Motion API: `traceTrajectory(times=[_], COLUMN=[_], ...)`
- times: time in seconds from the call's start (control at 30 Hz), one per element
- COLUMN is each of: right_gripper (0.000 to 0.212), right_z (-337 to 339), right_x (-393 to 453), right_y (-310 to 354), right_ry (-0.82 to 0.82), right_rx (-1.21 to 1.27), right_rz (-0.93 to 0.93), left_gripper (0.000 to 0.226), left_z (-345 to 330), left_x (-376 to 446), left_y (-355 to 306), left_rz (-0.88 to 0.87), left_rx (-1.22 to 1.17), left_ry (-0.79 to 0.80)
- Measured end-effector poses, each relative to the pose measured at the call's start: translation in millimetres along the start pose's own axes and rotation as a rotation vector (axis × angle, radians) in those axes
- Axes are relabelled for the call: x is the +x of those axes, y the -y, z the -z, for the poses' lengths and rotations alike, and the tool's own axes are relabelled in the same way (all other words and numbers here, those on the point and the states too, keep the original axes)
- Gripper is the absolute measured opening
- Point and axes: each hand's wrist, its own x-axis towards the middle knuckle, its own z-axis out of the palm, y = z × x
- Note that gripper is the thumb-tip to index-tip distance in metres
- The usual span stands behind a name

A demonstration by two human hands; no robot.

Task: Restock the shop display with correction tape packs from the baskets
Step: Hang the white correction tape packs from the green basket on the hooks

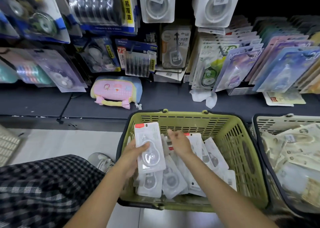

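A green basket (240, 129) on the floor holds several white correction tape packs (174, 181). My left hand (131, 155) grips one white pack (150, 144) with a red top, held upright over the basket's left side. My right hand (180, 143) hovers over the packs in the basket's middle, fingers loosely curled; whether it pinches a pack is unclear. Above, the display wall carries matching white packs (156, 3) on hooks.
A second, pale basket (259, 122) with beige packs stands at the right. A dark shelf (173, 97) holds a pink pouch (116, 92) and crumpled white paper (205, 97). Rows of coloured packs (270, 61) lean at right. My checked trouser leg (41, 188) fills the lower left.
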Motion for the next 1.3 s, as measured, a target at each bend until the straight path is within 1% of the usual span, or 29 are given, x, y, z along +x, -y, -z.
traceTrajectory(times=[0.03, 0.07, 0.13, 0.2, 0.3, 0.33, 0.4, 0.47, 0.53, 0.6, 0.67, 0.7, 0.77, 0.8, 0.87, 0.93, 1.0, 1.07, 1.13, 1.17, 1.2, 1.23, 1.3], right_gripper=[0.045, 0.048, 0.05, 0.043, 0.031, 0.032, 0.04, 0.044, 0.04, 0.038, 0.039, 0.036, 0.031, 0.032, 0.032, 0.022, 0.015, 0.018, 0.022, 0.023, 0.023, 0.023, 0.026], right_z=[-9.4, -19.2, -34.3, -39.5, -34.0, -32.6, -35.1, -41.0, -46.8, -49.5, -43.4, -37.2, -20.4, -10.5, 9.4, 25.2, 32.5, 25.0, 0.2, -15.7, -31.0, -45.1, -64.8], right_x=[7.6, 14.2, 24.6, 30.9, 35.1, 35.4, 34.7, 38.0, 41.5, 41.7, 37.7, 34.4, 25.5, 19.9, 6.8, -8.2, -26.0, -47.8, -68.3, -74.8, -78.5, -78.6, -69.2], right_y=[-2.0, -4.5, -8.2, -12.4, -24.1, -27.8, -28.9, -27.7, -25.6, -23.2, -23.5, -25.1, -28.8, -29.6, -29.9, -25.6, -14.9, 3.7, 20.4, 25.7, 28.0, 27.8, 22.8], right_ry=[-0.007, 0.025, 0.064, 0.042, 0.019, 0.032, 0.103, 0.115, 0.1, 0.125, 0.184, 0.215, 0.253, 0.251, 0.242, 0.262, 0.29, 0.344, 0.397, 0.408, 0.399, 0.356, 0.189], right_rx=[-0.081, -0.129, -0.142, -0.075, -0.099, -0.073, 0.063, 0.089, 0.084, 0.222, 0.422, 0.483, 0.516, 0.523, 0.535, 0.581, 0.68, 0.729, 0.57, 0.479, 0.425, 0.403, 0.384], right_rz=[-0.029, -0.057, -0.098, -0.165, -0.218, -0.225, -0.263, -0.279, -0.269, -0.33, -0.401, -0.419, -0.451, -0.454, -0.418, -0.342, -0.233, -0.127, -0.044, -0.007, 0.031, 0.062, 0.073], left_gripper=[0.037, 0.037, 0.035, 0.033, 0.029, 0.029, 0.027, 0.025, 0.023, 0.024, 0.025, 0.025, 0.025, 0.026, 0.034, 0.039, 0.046, 0.053, 0.058, 0.058, 0.057, 0.057, 0.057], left_z=[9.6, 19.1, 33.6, 42.1, 49.6, 51.5, 55.6, 59.0, 62.8, 66.1, 69.1, 69.6, 70.1, 70.2, 70.2, 68.3, 64.5, 59.9, 56.5, 55.8, 56.4, 58.3, 67.1], left_x=[-0.9, -2.4, -6.2, -11.0, -14.4, -15.5, -17.1, -19.9, -22.0, -24.0, -23.5, -23.5, -23.1, -22.6, -21.1, -19.2, -17.8, -18.1, -19.4, -20.3, -21.8, -23.3, -24.2], left_y=[0.1, -0.9, -4.1, -8.5, -11.7, -12.8, -14.7, -13.4, -8.8, -6.2, -4.4, -3.9, -3.2, -3.1, -3.4, -4.8, -6.6, -9.4, -10.4, -9.6, -9.0, -8.9, -9.6], left_rz=[-0.008, -0.02, -0.043, -0.051, -0.052, -0.061, -0.08, -0.091, -0.086, -0.081, -0.075, -0.07, -0.058, -0.055, -0.052, -0.026, 0.011, 0.015, -0.022, -0.053, -0.083, -0.106, -0.139], left_rx=[-0.025, -0.047, -0.086, -0.154, -0.253, -0.274, -0.278, -0.27, -0.271, -0.287, -0.305, -0.313, -0.323, -0.327, -0.329, -0.317, -0.329, -0.318, -0.26, -0.223, -0.194, -0.175, -0.176], left_ry=[-0.023, -0.033, -0.021, 0.023, 0.036, 0.039, 0.039, 0.032, 0.027, 0.031, 0.045, 0.049, 0.052, 0.051, 0.041, 0.03, 0.053, 0.093, 0.137, 0.126, 0.086, 0.023, -0.095])
